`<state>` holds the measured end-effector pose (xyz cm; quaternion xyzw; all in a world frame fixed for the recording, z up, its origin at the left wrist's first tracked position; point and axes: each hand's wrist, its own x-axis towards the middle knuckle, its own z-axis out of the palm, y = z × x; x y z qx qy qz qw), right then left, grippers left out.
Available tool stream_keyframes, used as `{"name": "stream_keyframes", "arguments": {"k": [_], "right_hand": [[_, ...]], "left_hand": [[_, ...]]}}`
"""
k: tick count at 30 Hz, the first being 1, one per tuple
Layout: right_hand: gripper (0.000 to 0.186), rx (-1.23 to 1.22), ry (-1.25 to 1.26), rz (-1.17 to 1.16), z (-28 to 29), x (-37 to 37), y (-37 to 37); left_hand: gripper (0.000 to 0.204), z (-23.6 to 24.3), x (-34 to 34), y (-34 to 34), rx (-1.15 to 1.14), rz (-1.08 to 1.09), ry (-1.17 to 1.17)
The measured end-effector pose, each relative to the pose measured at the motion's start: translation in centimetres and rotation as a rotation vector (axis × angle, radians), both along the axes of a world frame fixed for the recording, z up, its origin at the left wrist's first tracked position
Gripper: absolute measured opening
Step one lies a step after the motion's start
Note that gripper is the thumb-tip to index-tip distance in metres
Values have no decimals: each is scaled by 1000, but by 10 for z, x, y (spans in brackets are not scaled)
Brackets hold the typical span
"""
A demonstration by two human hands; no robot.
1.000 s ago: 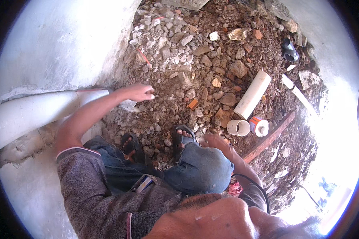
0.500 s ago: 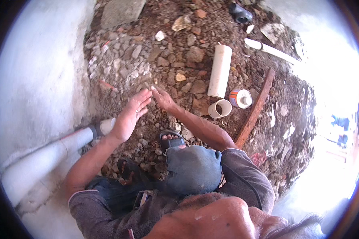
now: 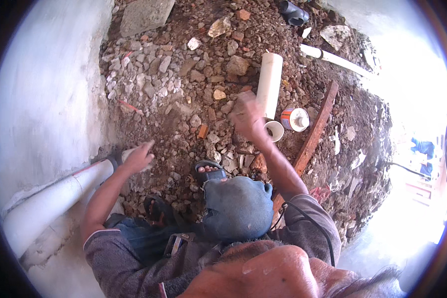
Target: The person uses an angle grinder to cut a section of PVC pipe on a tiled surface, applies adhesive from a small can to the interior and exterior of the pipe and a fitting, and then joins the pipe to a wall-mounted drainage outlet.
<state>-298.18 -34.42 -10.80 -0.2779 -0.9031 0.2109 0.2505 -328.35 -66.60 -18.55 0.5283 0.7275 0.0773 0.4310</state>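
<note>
My left hand (image 3: pixel 139 158) is at the open end of a white pipe (image 3: pixel 87 180) along the left wall, fingers stretched out and nothing seen in them. A dark ring circles the pipe near that end; whether my fingers touch it I cannot tell. Smeared by motion, my right hand (image 3: pixel 248 116) is over the rubble just left of a loose white pipe length (image 3: pixel 270 84). Beside its wrist lies a short white pipe ring (image 3: pixel 274 130), partly covered by the forearm. A white and orange can (image 3: pixel 295 119) stands to the right of that ring.
A reddish wooden bar (image 3: pixel 315 131) slants along the right. Farther off lie a grey pipe fitting (image 3: pixel 294 14), a thin white pipe (image 3: pixel 335 60) and a flat stone slab (image 3: pixel 145 17). Stones and brick bits cover the ground; a pale wall (image 3: pixel 44 94) rises at left.
My hands have come apart from close together. The left has lowered toward the wall pipe's end; the right has swung right, toward the loose white pipe.
</note>
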Motion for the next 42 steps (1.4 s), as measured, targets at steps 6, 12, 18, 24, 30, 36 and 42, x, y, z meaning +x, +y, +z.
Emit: {"name": "stream_keyframes", "arguments": {"k": [6,12,18,24,30,36,42], "right_hand": [[122,-236,-384,-600,-67,44,113],[107,-437,-152,-606,-100,59,143],[91,-841,392,-497,-35,25,104],[73,-1453,621,-72,-50,-40,45],[78,-1602,403,44,-115,-161,-66],[86,-1566,235,149,-157,-239,-138],[84,-1534,211,179,-193,-255,-171]], "left_hand": [[55,-7,41,12,-155,-355,-162],[53,17,18,41,-183,-278,-39],[48,9,-5,-3,-140,-112,24],[43,-25,21,-38,-171,-298,-27],[40,-11,38,-43,-248,-343,-137],[41,-12,36,-82,-215,-186,-87],[41,-17,20,-101,-366,-101,-50]]}}
